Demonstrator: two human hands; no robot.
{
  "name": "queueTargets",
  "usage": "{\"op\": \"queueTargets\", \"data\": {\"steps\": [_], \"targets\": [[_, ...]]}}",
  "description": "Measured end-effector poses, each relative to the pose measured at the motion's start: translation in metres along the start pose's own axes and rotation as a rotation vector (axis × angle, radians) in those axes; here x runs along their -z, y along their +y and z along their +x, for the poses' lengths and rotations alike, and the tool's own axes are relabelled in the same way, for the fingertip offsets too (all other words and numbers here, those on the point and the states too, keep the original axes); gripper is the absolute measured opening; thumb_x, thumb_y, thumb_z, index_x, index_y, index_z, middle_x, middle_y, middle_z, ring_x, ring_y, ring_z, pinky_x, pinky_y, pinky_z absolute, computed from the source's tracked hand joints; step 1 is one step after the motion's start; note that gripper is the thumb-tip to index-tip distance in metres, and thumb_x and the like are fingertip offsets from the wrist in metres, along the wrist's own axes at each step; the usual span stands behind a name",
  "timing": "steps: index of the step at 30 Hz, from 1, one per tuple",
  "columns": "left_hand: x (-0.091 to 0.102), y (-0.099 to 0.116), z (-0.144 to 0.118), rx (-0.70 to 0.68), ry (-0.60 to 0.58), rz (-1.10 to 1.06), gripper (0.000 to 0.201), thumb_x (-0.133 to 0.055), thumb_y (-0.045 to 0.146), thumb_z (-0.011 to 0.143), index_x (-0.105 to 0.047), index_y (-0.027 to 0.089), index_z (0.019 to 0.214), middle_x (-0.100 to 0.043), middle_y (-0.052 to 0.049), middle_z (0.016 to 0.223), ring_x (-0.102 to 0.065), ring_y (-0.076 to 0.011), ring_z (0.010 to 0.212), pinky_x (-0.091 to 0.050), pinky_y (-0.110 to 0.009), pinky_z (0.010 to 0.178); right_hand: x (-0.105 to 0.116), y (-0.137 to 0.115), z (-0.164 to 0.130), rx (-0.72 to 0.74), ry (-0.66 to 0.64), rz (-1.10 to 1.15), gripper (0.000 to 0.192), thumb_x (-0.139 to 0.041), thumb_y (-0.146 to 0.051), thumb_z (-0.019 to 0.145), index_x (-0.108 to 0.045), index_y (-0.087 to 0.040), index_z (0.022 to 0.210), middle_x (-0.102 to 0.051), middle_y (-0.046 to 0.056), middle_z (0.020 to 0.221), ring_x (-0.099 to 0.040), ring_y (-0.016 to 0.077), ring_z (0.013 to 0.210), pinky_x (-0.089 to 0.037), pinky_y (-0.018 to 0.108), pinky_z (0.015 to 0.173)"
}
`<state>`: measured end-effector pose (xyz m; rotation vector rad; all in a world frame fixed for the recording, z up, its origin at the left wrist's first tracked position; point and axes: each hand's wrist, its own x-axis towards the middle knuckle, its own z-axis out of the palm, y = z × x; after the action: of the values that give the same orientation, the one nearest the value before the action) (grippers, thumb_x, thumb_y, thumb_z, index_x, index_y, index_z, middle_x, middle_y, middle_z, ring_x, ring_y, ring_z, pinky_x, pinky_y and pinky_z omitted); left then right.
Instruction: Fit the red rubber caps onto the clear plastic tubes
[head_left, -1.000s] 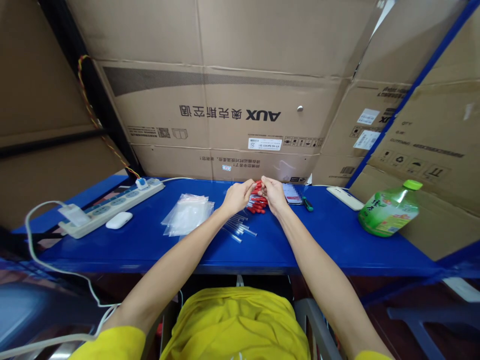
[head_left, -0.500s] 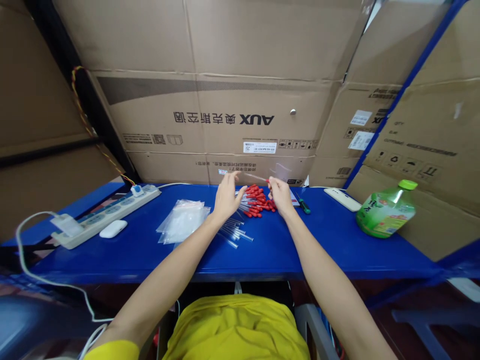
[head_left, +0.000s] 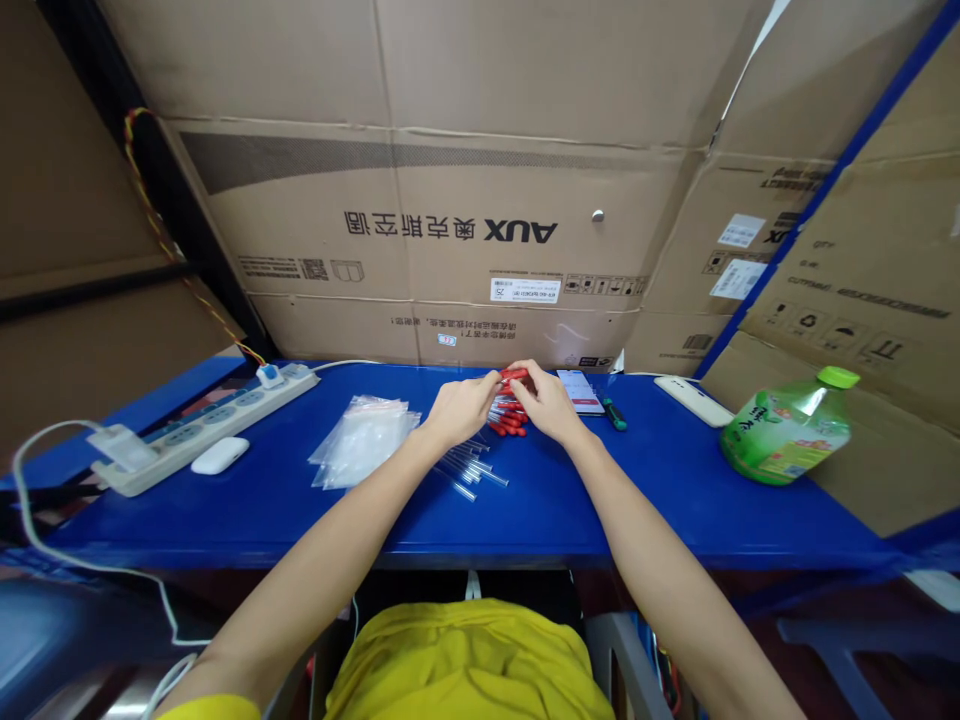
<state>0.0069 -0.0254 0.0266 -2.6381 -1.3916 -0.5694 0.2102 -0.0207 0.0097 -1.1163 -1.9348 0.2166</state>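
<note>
Above a pile of red-bulbed droppers, my two hands meet. My right hand is closed on the red rubber bulb of a dropper. From the other side, my left hand pinches the same dropper at its tube end; the tube itself is mostly covered by the fingers. Several clear glass tubes lie loose on the blue table, just in front of the pile. To the left of my left hand is a stack of clear plastic bags.
Right of the pile lie a phone with a lit screen and a green-handled screwdriver. A white power bank-like slab and a green bottle are farther right. At left are a power strip and a white earbud case. Cardboard walls the back.
My right hand has moved left with the dropper, and my left hand has closed from spread fingers into a pinch, so the hands now meet. The view has shifted slightly.
</note>
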Motion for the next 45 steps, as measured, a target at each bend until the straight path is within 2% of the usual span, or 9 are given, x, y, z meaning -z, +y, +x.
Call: {"op": "queueTargets", "data": {"steps": [2,6,11,17,21,27,37,41,45], "targets": [[0.004,0.001,0.0,0.023,-0.021,0.014,0.041,-0.024,0.041,0.112,-0.056,0.024,0.131,-0.078,-0.01,0.104,-0.075,-0.0264,0.091,-0.047,-0.031,0.074,0.005,-0.002,0.004,0.065,-0.029,-0.121,0.03,-0.056,-0.033,0.099,-0.062,-0.021,0.126,-0.076,0.006,0.104,-0.069,0.0211,0.084,-0.048,0.031,0.076],[0.007,0.001,0.003,0.076,-0.059,0.01,0.044,-0.024,0.045,0.112,-0.058,0.024,0.129,-0.078,-0.01,0.101,-0.076,-0.0272,0.093,-0.049,-0.031,0.076,0.011,-0.001,0.015,0.214,-0.077,-0.274,0.028,-0.058,-0.03,0.099,-0.063,-0.021,0.125,-0.075,0.009,0.117,-0.07,0.0253,0.104,-0.05,0.033,0.086],[0.004,-0.001,0.006,0.077,-0.099,-0.023,0.043,-0.026,0.043,0.112,-0.061,0.024,0.128,-0.078,-0.01,0.102,-0.075,-0.0269,0.093,-0.051,-0.032,0.079,0.006,0.004,0.014,0.295,-0.091,-0.32,0.019,-0.051,-0.027,0.103,-0.065,-0.021,0.114,-0.074,0.01,0.107,-0.069,0.0236,0.1,-0.051,0.032,0.086],[0.003,0.003,0.009,-0.002,-0.135,-0.089,0.037,-0.03,0.036,0.111,-0.062,0.021,0.12,-0.077,-0.01,0.105,-0.075,-0.0251,0.093,-0.05,-0.03,0.076,-0.004,0.007,0.001,0.202,-0.086,-0.343,0.01,-0.052,-0.024,0.098,-0.06,-0.02,0.103,-0.072,0.009,0.097,-0.068,0.0239,0.09,-0.049,0.031,0.077],[0.007,0.007,0.011,0.048,-0.189,-0.073,0.037,-0.029,0.038,0.111,-0.062,0.022,0.12,-0.077,-0.011,0.1,-0.075,-0.027,0.088,-0.051,-0.031,0.074,-0.009,0.005,-0.002,0.121,-0.093,-0.381,0.009,-0.048,-0.022,0.098,-0.057,-0.02,0.1,-0.071,0.008,0.089,-0.067,0.0229,0.081,-0.045,0.03,0.07],[0.007,0.003,0.007,0.083,-0.234,-0.037,0.03,-0.033,0.031,0.109,-0.061,0.024,0.119,-0.078,-0.011,0.097,-0.076,-0.0283,0.086,-0.051,-0.033,0.073,-0.02,-0.001,0.001,0.093,-0.124,-0.43,0.008,-0.047,-0.019,0.096,-0.053,-0.022,0.092,-0.07,0.008,0.085,-0.065,0.0228,0.078,-0.039,0.03,0.065],[0.011,-0.009,0.003,0.051,-0.246,-0.101,0.037,-0.028,0.037,0.111,-0.062,0.024,0.117,-0.078,-0.011,0.096,-0.076,-0.0285,0.089,-0.05,-0.033,0.073,-0.037,-0.001,-0.001,0.05,-0.145,-0.382,0.01,-0.043,-0.018,0.096,-0.052,-0.02,0.097,-0.07,0.01,0.087,-0.066,0.0244,0.078,-0.042,0.031,0.069],[0.009,-0.017,0.003,0.008,-0.198,-0.184,0.036,-0.029,0.041,0.111,-0.059,0.025,0.119,-0.077,-0.009,0.097,-0.075,-0.0268,0.089,-0.05,-0.032,0.075,-0.028,-0.003,-0.004,0.035,-0.114,-0.251,0.014,-0.042,-0.026,0.103,-0.055,-0.02,0.102,-0.072,0.009,0.09,-0.067,0.0223,0.078,-0.043,0.03,0.071],[0.014,-0.018,0.002,-0.015,-0.165,-0.196,0.035,-0.03,0.045,0.111,-0.055,0.024,0.125,-0.076,-0.007,0.089,-0.075,-0.0271,0.085,-0.048,-0.031,0.072,-0.014,-0.003,-0.007,-0.006,-0.11,-0.091,0.022,-0.051,-0.034,0.104,-0.056,-0.02,0.12,-0.075,0.008,0.1,-0.069,0.0203,0.077,-0.047,0.029,0.072]]}}
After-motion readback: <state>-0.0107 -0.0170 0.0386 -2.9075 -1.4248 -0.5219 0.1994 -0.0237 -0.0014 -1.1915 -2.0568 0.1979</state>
